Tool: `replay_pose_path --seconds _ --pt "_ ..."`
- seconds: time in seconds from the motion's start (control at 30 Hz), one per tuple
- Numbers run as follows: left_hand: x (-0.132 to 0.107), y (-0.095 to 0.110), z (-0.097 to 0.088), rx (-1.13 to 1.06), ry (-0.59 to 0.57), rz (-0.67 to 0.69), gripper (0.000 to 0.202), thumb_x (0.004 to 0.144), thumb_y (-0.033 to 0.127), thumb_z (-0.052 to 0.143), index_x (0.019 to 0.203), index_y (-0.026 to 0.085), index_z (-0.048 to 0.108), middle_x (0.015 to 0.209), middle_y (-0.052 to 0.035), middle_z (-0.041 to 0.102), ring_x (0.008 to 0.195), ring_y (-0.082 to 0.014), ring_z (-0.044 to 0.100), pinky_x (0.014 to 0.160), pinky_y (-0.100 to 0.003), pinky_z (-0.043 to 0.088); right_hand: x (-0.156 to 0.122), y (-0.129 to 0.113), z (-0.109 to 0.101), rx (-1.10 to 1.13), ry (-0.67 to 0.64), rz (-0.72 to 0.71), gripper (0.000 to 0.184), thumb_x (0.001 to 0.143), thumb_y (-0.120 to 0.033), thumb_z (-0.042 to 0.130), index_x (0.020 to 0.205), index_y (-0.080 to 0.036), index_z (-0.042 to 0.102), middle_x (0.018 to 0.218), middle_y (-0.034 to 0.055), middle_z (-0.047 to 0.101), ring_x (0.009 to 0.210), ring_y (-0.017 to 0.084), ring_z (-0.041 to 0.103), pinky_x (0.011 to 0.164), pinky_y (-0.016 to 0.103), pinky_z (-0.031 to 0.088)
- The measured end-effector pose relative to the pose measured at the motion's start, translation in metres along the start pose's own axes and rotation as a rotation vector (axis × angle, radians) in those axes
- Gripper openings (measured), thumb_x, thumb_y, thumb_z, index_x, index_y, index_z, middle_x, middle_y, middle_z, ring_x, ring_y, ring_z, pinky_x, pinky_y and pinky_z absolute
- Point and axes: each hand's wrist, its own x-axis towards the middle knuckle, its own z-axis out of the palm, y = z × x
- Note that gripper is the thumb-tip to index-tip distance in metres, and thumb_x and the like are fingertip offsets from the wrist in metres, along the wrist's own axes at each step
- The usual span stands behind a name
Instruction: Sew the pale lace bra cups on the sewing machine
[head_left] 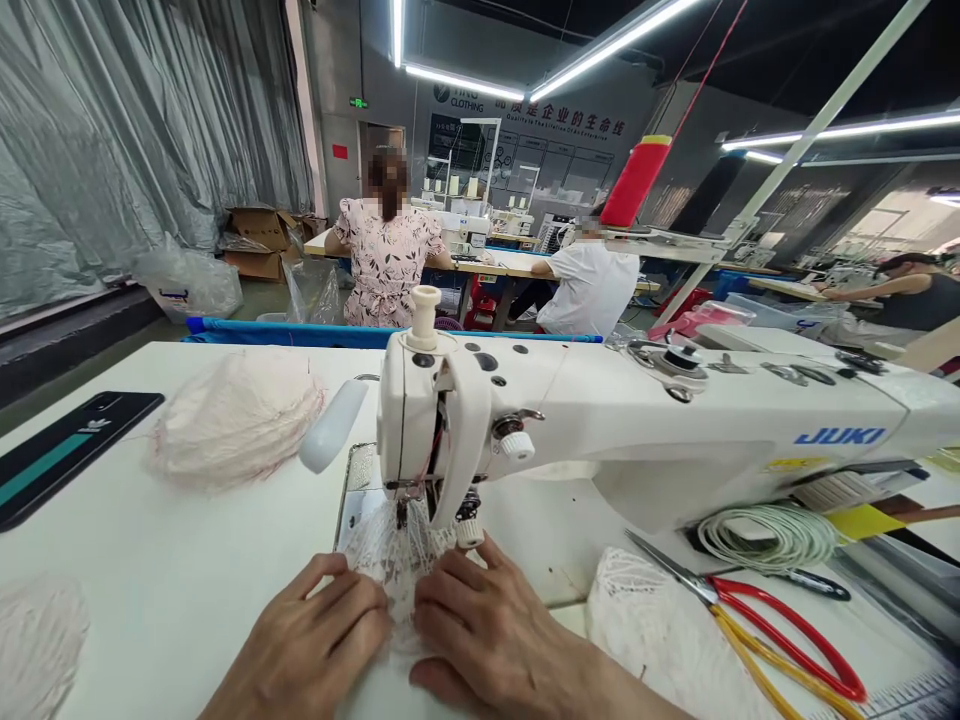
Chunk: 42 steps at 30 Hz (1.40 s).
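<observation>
White lace fabric (386, 548) lies under the needle area of a white sewing machine (600, 395). My left hand (319, 625) rests at the left edge of the lace, its fingers curled closed on it. On the other side, my right hand (487, 620) has bent fingers closed on the lace, near a small white knob below the machine head. The fingertips of both hands are partly hidden. Between the hands a narrow strip of lace runs toward me. The presser foot (403, 513) sits over the lace.
To the left lie a pale lace pile (236, 415) and a dark phone (75, 445). Red-and-yellow-handled scissors (787, 630) rest on more white lace (667, 640) at right, near coiled pale cord (769, 535). Several people sit at tables beyond.
</observation>
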Motion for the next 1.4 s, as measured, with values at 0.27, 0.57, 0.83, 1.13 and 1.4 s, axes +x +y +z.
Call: replay_pose_path --seconds 0.27,0.57,0.83,1.13,1.4 --pt "-0.005 -0.003 0.005 0.104 -0.032 0.039 0.032 0.091 0.004 0.031 0.091 0.014 0.062 0.073 -0.0014 0.061 0.068 -0.0127 0.056 0.08 -0.034 0.036 -0.002 -0.002 0.006 0.048 0.073 -0.012 0.027 0.091 -0.004 0.031 0.079 -0.014 0.054 0.073 0.0054 0.058 0.067 0.015 0.049 0.069 0.032 0.036" --pt "-0.011 0.0 0.008 0.199 -0.039 0.012 0.036 0.089 0.003 0.032 0.067 0.019 0.057 0.067 0.0009 0.054 0.061 -0.0125 0.05 0.075 -0.033 0.038 -0.003 -0.004 0.012 0.021 0.134 -0.014 0.023 0.093 -0.011 0.035 0.083 -0.014 0.056 0.073 0.0054 0.06 0.07 0.016 0.053 0.073 0.035 0.038" --pt "0.0 0.003 0.0 0.168 0.034 0.048 0.038 0.093 0.007 0.032 0.07 0.015 0.061 0.063 0.0006 0.057 0.063 -0.0112 0.053 0.077 -0.033 0.036 -0.001 -0.007 0.006 0.015 0.125 -0.033 0.022 0.09 -0.007 0.039 0.083 -0.014 0.059 0.071 0.003 0.06 0.068 0.014 0.05 0.074 0.034 0.038" --pt "-0.017 0.002 0.015 0.143 -0.01 0.032 0.037 0.093 0.005 0.032 0.072 0.019 0.06 0.078 0.0005 0.065 0.081 -0.0122 0.059 0.088 -0.032 0.039 0.0 -0.004 0.008 0.029 0.048 -0.116 0.027 0.09 -0.006 0.041 0.069 -0.014 0.055 0.069 0.001 0.056 0.069 0.012 0.049 0.077 0.032 0.038" --pt "0.002 0.006 0.001 0.171 0.024 0.084 0.036 0.095 0.008 0.032 0.083 0.017 0.065 0.07 0.0005 0.064 0.066 -0.0114 0.058 0.08 -0.032 0.036 0.001 -0.004 0.007 0.03 0.074 -0.156 0.027 0.093 -0.011 0.042 0.07 -0.014 0.057 0.066 -0.0001 0.054 0.061 0.011 0.045 0.075 0.031 0.036"
